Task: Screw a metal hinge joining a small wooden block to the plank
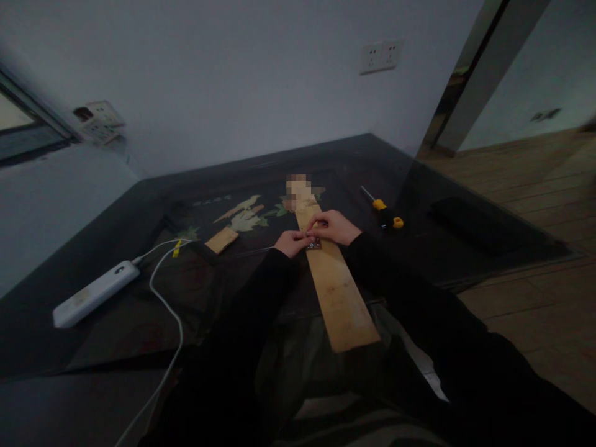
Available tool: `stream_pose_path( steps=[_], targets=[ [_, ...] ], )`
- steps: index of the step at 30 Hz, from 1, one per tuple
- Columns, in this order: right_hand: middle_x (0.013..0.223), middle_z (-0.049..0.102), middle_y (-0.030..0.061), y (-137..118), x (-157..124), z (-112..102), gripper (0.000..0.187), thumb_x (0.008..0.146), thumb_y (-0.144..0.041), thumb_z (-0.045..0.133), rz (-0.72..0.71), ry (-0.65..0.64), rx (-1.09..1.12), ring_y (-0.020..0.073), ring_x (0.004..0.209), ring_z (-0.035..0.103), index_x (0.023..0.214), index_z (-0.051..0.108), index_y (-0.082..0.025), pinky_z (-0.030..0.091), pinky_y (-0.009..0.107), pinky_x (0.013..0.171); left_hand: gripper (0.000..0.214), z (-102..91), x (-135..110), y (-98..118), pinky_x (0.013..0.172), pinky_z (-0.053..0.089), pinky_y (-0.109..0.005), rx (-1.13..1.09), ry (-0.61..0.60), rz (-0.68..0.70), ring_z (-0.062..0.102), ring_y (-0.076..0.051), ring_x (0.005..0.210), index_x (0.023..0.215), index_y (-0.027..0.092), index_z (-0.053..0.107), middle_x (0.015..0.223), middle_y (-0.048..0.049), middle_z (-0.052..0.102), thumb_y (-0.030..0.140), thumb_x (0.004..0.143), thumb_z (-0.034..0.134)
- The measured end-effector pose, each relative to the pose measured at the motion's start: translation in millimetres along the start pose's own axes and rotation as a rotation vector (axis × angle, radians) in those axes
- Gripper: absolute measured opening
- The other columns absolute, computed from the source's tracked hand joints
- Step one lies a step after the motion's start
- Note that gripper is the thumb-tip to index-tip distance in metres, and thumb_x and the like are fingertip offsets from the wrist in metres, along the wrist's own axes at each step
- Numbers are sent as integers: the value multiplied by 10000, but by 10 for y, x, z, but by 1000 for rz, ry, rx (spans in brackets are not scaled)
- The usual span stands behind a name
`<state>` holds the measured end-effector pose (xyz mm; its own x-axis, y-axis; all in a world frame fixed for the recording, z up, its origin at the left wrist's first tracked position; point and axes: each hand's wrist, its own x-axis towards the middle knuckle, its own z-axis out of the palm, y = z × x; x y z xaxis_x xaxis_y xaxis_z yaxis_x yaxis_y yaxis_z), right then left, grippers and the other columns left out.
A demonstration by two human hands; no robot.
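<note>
A long pale wooden plank lies across the dark glass table, reaching from my lap towards the middle. Both my hands meet over it. My left hand has its fingers curled and pinched at a small dark part resting on the plank. My right hand is also closed, its fingertips pressing on the same small part from the right. What the part is I cannot make out. My sleeves are black.
A yellow-and-black screwdriver lies right of the hands. A small wooden block sits to the left. A white power strip with a white cable lies at the far left. Wall sockets are above; wooden floor is at the right.
</note>
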<state>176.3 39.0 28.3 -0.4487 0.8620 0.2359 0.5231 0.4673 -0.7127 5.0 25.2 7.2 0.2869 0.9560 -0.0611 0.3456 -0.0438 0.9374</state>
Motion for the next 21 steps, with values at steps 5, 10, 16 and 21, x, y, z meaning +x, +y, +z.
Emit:
stream_pose_path(
  steps=[5, 10, 16, 21],
  targets=[
    [509, 430, -57, -8, -4, 4, 156, 720, -253, 673, 3, -3, 13, 63, 515, 356, 796, 704, -120, 245, 223, 543, 270, -3, 14, -16, 752, 421, -289, -42, -14, -28, 582, -159, 675, 642, 124, 723, 608, -16, 660, 382, 572, 756],
    [511, 432, -57, -18, -6, 4, 164, 723, -267, 677, 8, -20, 23, 66, 519, 362, 797, 702, -123, 252, 222, 541, 273, 0, 6, -11, 761, 426, -295, -53, -7, -35, 594, -167, 686, 665, 124, 733, 618, -24, 670, 371, 554, 771],
    [492, 397, -70, -28, -9, -6, 150, 729, -245, 663, -3, -43, -4, 62, 512, 344, 808, 698, -122, 235, 222, 544, 226, 6, 1, 4, 744, 434, -287, -67, -7, -52, 587, -158, 663, 646, 121, 729, 605, -17, 667, 325, 559, 776],
    [504, 383, -68, -40, -15, -9, 125, 736, -233, 659, -17, -31, -44, 67, 527, 349, 804, 700, -137, 231, 219, 555, 253, 4, -1, 7, 712, 412, -271, -41, -11, -42, 560, -144, 642, 630, 122, 718, 579, -3, 641, 362, 566, 763]
  ],
)
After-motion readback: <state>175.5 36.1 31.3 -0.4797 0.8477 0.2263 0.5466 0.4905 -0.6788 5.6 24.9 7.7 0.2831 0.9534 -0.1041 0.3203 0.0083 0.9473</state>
